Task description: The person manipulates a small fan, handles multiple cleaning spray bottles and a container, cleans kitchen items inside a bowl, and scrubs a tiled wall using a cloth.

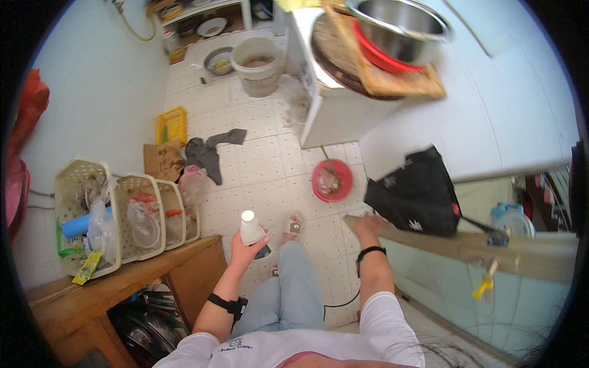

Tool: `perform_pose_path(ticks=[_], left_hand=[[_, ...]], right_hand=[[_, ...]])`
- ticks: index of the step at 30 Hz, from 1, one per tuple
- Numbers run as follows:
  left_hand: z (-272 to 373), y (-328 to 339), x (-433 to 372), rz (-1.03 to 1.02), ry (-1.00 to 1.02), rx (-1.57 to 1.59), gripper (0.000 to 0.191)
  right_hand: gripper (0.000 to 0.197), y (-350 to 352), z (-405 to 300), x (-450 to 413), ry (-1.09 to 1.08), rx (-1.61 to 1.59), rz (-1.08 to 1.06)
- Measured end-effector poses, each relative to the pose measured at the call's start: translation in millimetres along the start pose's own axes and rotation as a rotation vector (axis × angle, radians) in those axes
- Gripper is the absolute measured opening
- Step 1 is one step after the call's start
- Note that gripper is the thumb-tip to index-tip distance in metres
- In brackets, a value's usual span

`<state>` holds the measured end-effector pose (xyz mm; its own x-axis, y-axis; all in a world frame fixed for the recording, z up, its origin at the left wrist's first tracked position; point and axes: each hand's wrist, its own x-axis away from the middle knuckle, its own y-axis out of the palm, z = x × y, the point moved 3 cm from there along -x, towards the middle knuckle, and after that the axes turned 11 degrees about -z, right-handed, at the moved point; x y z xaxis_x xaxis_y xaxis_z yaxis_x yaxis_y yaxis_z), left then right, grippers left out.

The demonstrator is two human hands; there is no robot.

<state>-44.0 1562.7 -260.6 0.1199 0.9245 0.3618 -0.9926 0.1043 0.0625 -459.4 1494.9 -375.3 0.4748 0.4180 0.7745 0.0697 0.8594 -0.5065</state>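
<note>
My left hand is closed round a white bottle and also has a dark grey item under it, whose kind I cannot tell. On the right, my right hand touches the edge of a door, just below a black bag that hangs there. Blur hides how its fingers lie. On the floor ahead of my feet stands a red plastic basin with something pale in it.
Stacked cream plastic baskets stand left on a wooden cabinet. Grey cloth and a yellow crate lie on the floor. A white bucket stands beyond. A counter at upper right carries boards and a steel pot.
</note>
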Motion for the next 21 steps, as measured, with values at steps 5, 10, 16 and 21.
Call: perform_pose_path(ticks=[5, 10, 16, 21], left_hand=[[-2, -74, -33, 0.277, -0.063, 0.219, 0.033], [21, -98, -115, 0.323, -0.067, 0.303, 0.033], [42, -141, -167, 0.398, -0.108, 0.284, 0.034], [48, -164, -208, 0.364, -0.104, 0.311, 0.033]], right_hand=[[0.058, -4, 5, -38, 0.134, -0.145, -0.063], [0.057, 39, 60, -100, 0.169, -0.264, -0.028], [0.07, 23, -3, -48, 0.315, -0.041, -0.164], [0.094, 23, -59, 11, 0.295, 0.185, -0.382]])
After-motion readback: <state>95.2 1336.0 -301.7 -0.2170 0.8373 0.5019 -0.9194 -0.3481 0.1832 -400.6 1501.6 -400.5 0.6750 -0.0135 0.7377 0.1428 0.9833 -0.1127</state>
